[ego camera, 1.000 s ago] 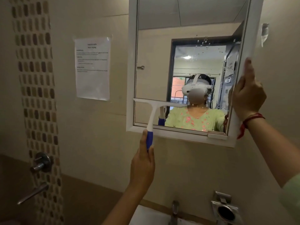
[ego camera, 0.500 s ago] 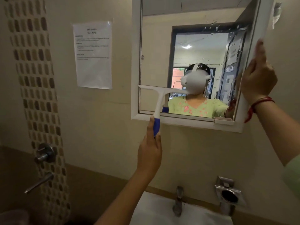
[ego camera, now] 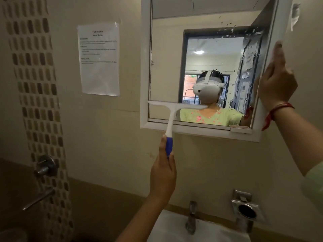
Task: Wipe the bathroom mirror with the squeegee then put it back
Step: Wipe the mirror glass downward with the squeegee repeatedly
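Two hands at a bathroom wall [ego camera: 104,154]: right of a taped notice [ego camera: 99,58], the left hand [ego camera: 163,173] grips the blue handle of a squeegee [ego camera: 170,123], its white blade lying across the lower left of the mirror [ego camera: 166,58]. Droplets [ego camera: 251,55] streak the glass's right side, where the right hand [ego camera: 276,84] clasps the mirror's edge.

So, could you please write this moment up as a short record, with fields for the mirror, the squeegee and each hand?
mirror: white frame, on the wall above the basin
glass: water drops and streaks top and right
squeegee: white, blue grip; blade level across the lower left glass
left hand: grips the blue grip, below the frame
right hand: holds the mirror's right edge
also: paper notice left of the mirror
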Motion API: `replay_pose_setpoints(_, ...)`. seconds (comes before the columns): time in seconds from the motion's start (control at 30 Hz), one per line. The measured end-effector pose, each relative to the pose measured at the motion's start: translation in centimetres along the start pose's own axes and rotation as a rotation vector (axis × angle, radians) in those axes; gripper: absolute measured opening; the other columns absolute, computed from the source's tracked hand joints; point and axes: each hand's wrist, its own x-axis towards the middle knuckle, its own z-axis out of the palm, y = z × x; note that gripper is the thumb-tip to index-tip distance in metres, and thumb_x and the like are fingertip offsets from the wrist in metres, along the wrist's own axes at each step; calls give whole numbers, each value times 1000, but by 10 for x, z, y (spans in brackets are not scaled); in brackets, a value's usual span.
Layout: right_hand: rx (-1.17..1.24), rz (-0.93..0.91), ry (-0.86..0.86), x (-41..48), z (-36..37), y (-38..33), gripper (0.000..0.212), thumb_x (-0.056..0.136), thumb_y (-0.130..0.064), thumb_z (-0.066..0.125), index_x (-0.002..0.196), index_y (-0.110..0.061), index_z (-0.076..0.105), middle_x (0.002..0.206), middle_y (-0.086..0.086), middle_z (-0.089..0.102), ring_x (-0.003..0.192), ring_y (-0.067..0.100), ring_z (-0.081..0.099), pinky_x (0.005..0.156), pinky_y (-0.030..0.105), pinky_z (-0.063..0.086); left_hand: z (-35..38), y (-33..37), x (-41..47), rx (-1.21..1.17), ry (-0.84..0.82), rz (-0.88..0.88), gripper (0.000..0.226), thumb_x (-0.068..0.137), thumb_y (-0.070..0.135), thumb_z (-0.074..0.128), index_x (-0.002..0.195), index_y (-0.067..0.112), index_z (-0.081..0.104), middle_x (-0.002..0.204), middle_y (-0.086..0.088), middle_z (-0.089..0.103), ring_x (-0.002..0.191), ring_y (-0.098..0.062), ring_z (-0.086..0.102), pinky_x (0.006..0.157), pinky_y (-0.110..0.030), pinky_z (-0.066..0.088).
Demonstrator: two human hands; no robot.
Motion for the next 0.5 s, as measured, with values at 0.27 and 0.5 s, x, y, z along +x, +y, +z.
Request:
replay_pose_setpoints(0.27,-6,17,7,-1,0,1,47,99,-35,19,146,-33,20,97,22,62,82,34,57,69,36,42,-8,26,53,25,70,63,54,96,35,30,140,42,-1,66,0,48,50,-10,46,47,-25,42)
replay_pose_setpoints(0.5,-5,26,1,-1,-1,0,47,98,-36,18,146,-34,19,102,22,63,84,34,58,72,38,44,-7,-5,-4,19,-24,25,49,93,41,29,133,52,2,67,6,45,49,-7,44,48,-16,37)
